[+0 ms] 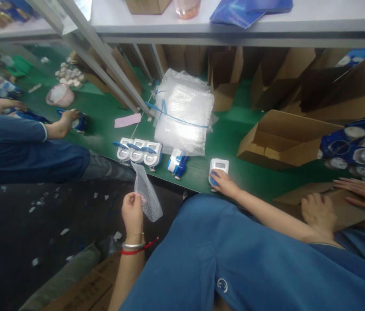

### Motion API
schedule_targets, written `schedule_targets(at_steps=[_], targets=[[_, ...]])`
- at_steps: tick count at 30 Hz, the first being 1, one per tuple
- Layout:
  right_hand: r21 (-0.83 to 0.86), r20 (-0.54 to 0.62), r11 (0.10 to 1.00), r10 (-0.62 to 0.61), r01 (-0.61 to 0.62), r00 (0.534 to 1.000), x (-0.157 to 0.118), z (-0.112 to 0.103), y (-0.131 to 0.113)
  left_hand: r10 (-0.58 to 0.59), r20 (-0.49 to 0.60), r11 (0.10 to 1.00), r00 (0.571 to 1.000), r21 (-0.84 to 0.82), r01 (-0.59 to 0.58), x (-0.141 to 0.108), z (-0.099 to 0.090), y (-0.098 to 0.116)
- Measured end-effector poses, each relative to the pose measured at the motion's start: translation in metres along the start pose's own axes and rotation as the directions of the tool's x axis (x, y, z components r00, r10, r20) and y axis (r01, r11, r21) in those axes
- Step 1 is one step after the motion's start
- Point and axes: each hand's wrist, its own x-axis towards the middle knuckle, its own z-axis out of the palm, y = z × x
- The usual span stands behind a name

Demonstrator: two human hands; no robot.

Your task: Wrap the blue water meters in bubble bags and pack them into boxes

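Observation:
My left hand [132, 210] pinches the edge of a small bubble-wrap bag [149, 194], held up in front of the bench edge. At the bench's front, my right hand [223, 181] has its fingers round the lower part of a white and blue water meter [220, 164] with a small grey display. Left of it a blue and white meter [177, 164] lies on its side. Farther left stand three white meters [152, 156] in a row, their blue lids raised. Behind them lies a stack of bubble-wrap bags [182, 114] with a blue strap across it.
An open cardboard box [279, 140] stands right of the stack, beside piled blue meters [363, 149]. Another person's hands [320, 211] rest on cardboard at right. On the left, a co-worker's hand [70, 117] touches a blue meter. A shelf [234, 36] spans overhead.

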Motion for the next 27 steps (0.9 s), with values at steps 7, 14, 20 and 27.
schedule_targets(at_steps=[7, 14, 20, 27], targets=[[0.21, 0.2, 0.959, 0.15, -0.192, 0.968, 0.06, -0.051, 0.006, 0.014, 0.036, 1.0, 0.999, 0.003, -0.014, -0.006, 0.004, 0.005], [0.228, 0.242, 0.936, 0.214, -0.27, 0.946, 0.077, -0.054, 0.005, 0.024, 0.062, 1.0, 0.998, 0.016, -0.025, -0.009, 0.007, 0.005], [0.424, -0.109, 0.829, 0.447, -0.365, 0.888, 0.015, -0.026, 0.02, -0.012, 0.107, 1.0, 0.994, 0.012, 0.011, -0.014, 0.01, 0.003], [0.85, 0.092, 0.326, 0.681, -0.413, 0.727, 0.008, 0.035, 0.039, 0.019, 0.268, 1.0, 0.963, 0.0, -0.02, -0.01, 0.021, 0.012]])
